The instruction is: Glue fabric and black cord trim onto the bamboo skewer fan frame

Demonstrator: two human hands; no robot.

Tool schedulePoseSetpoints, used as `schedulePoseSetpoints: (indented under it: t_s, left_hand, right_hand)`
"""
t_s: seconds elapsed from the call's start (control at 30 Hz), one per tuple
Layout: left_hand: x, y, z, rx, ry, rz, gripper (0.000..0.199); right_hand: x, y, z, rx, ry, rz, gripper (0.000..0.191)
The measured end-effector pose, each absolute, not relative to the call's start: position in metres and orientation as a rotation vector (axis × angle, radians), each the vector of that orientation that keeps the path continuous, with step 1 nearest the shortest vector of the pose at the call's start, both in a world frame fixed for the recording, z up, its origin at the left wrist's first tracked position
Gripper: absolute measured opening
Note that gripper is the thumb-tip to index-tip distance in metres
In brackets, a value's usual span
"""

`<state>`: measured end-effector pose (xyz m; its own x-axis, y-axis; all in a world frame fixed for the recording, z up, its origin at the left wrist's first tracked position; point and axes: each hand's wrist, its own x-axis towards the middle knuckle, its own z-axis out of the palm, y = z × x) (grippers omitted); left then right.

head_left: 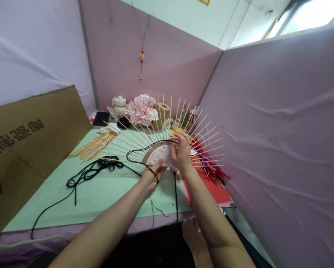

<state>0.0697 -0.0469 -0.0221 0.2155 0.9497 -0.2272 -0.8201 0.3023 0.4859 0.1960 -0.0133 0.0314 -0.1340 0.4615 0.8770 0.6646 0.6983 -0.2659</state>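
A half-round piece (pixel 158 155) with a white, pink-patterned face and a brown rim has thin wooden sticks (pixel 136 129) fanning out from its curved edge. My left hand (pixel 156 171) grips its lower left edge, thumb on the face. Black cord (pixel 133 151) loops past this hand and runs along the rim. My right hand (pixel 180 150) is at the upper right of the rim, fingers bent together at the black cord; whether they pinch it is hard to see. More black cord (pixel 108 163) lies tangled on the green table (pixel 100 201).
Loose sticks (pixel 95 146) lie at the left beside a cardboard sheet (pixel 30 149). Behind are a jar (pixel 119 106), pink cloth (pixel 141 109) and a tape roll (pixel 163 109). Red sheets (pixel 211 190) and colourful fuzzy stems (pixel 208 163) lie right. A white cord (pixel 163 213) is near the front edge.
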Motion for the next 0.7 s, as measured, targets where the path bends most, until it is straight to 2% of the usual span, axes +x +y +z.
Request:
schedulePoseSetpoints:
  t_s: [0.33,0.5,0.7]
  left_hand:
    - [0.069,-0.047,-0.022,0.333,0.515,1.231,0.034]
    - [0.063,-0.041,-0.021,0.299,0.524,1.268,0.031]
    - [0.051,-0.032,-0.016,0.211,0.436,1.348,0.026]
  right_hand:
    - [0.185,-0.025,0.040,-0.859,-1.828,-0.264,0.045]
    - [0.182,-0.045,0.056,-0.835,-1.504,-0.368,0.028]
    - [0.195,-0.061,0.034,-0.952,-1.329,-0.048,0.010]
